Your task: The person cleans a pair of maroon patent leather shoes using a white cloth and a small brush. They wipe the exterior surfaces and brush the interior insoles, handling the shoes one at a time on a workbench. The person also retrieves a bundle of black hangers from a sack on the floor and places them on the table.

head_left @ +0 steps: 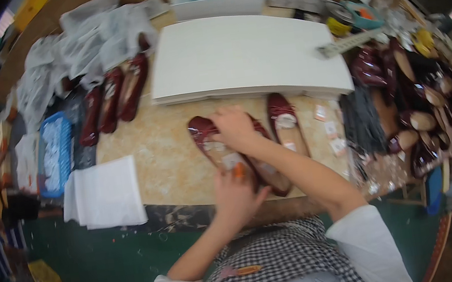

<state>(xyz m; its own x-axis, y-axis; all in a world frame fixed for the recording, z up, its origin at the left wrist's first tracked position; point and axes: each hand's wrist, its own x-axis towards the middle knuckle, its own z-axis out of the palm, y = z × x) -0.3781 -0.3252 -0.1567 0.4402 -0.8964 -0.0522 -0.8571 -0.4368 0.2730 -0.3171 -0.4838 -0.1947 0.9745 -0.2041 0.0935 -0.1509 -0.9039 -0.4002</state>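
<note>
A glossy dark red ballet flat [199,128] lies in front of me on the table, its toe pointing away. My right hand [234,128] is closed over its front, next to the toe. My left hand [236,194] grips around its heel end, fingers over the insole and thumb out to the right. Something small and orange [238,170] shows at the left fingertips; its kind is unclear. Partly under my right forearm lies a second dark red flat [274,179]. Farther right is a third flat [286,124] with white paper in its toe.
A large white box [243,53] stands behind the shoes. Several dark red flats [132,90] and clear plastic bags [92,38] are at left, near a blue basket [56,152] and white sheets [107,193]. More shoes [422,121] pile up at right, beside small labels [330,128].
</note>
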